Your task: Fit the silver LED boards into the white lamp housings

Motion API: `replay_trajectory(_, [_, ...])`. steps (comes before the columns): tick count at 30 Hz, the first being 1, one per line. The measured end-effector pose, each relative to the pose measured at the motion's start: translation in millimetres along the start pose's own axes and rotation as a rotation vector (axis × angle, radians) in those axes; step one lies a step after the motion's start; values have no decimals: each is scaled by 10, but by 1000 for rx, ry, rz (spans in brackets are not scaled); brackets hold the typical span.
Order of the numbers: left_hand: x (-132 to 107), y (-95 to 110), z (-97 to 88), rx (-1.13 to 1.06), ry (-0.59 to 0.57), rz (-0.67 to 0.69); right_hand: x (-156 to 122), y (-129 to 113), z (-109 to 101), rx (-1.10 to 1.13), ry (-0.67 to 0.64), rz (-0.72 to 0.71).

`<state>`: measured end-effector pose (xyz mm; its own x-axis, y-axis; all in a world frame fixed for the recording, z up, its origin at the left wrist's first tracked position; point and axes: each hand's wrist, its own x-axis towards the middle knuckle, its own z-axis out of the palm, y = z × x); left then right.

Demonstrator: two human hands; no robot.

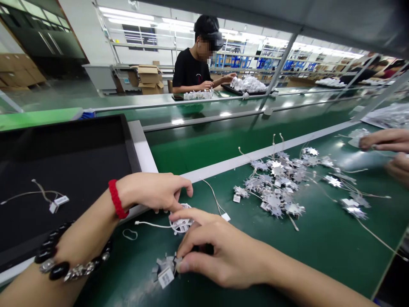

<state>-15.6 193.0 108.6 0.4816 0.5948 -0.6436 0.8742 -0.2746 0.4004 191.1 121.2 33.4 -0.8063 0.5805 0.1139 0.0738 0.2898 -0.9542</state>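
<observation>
My right hand (220, 247) pinches a star-shaped metal piece (159, 266) between thumb and fingers, low over the green table. A small white block with a printed label (166, 277) sits on that piece. Just behind it, my left hand (150, 189) has its fingers bent down at a white round plastic part (181, 225), which my right index finger also reaches. Part of that round part is hidden under the fingers. From its left side runs a thin white cable (153, 224). Another cable with a white block (225, 217) lies beyond my right hand.
A pile of star-shaped metal pieces with cables (275, 183) lies to the right. At left, a black tray (96, 157) holds one cabled block (59, 204). A co-worker's hands (390, 140) work at the right edge. Another person (191, 68) sits across the line.
</observation>
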Motion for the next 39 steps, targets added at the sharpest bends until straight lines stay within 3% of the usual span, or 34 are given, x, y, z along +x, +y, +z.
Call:
replay_trajectory(5, [-12, 29, 0, 20, 20, -3, 5, -32, -83, 20, -63, -15])
replay_trajectory(14, [-9, 11, -16, -3, 10, 3, -38, -101, -275, 7, -107, 241])
replay_trajectory(29, [-52, 87, 29, 46, 13, 37, -8, 2, -279, 41, -124, 369])
replay_trajectory(37, [-47, 71, 37, -105, -13, -20, -5, 16, -423, 51, -145, 423])
replay_trajectory(39, [-73, 50, 17, -126, 37, -13, 2, -1, -486, 97, -122, 426])
